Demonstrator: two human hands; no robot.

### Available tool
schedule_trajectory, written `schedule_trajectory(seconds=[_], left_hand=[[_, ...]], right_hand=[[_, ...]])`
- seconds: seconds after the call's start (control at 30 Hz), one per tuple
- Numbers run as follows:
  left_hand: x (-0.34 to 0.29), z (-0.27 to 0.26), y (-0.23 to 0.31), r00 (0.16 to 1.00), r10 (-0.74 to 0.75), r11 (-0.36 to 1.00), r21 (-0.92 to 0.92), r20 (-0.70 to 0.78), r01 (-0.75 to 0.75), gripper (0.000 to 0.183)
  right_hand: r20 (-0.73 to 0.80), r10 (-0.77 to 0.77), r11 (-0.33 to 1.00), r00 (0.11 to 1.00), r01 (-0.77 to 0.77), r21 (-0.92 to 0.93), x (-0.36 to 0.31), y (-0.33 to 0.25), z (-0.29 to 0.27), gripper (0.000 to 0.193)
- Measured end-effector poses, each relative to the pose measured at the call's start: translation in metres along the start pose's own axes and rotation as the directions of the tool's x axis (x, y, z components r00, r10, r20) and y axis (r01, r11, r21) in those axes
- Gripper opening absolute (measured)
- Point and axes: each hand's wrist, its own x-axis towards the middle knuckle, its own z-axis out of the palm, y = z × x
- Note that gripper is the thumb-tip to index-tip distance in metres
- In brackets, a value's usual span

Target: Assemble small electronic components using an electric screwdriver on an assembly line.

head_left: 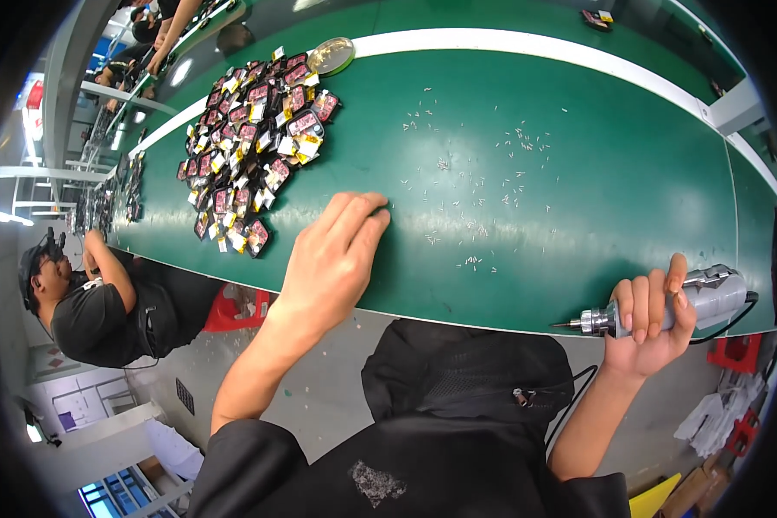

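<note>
Electric screwdriver (pixel 721 298) at the right, near edge of the green table (pixel 578 233), bit pointing left. Right hand (pixel 652 312) has its fingers wrapped around the body. Left hand (pixel 337 246) over the table, fingers curled, tips close together; can't tell if they pinch anything. Small metal pieces (pixel 443 164) scattered to its right. Far left: heap of black units (pixel 250 129), round dish (pixel 332 57) just beside it.

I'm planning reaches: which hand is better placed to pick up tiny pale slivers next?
Probably the left hand: it's nearer the slivers; the right hand grips a grey cylindrical power tool.
</note>
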Motion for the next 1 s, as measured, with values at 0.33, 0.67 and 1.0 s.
schedule_trajectory(seconds=[0.33,0.67,1.0], left_hand=[[0.003,0.007,-0.016,0.945,-0.318,0.907,-0.315,-0.078,0.279,0.006],[0.013,0.023,0.065,0.928,-0.370,0.417,-0.884,0.048,0.212,0.019],[0.011,0.040,0.120,0.935,-0.265,-0.340,-0.930,0.235,0.138,0.025]], right_hand=[[0.008,-0.014,1.000,1.000,0.014,0.006,-0.003,0.000,0.000,0.007],[-0.094,-0.024,1.000,0.995,0.023,-0.017,-0.002,0.005,0.016,0.006],[0.007,-0.194,0.977,0.981,0.193,0.094,-0.001,0.014,0.069,0.008]])
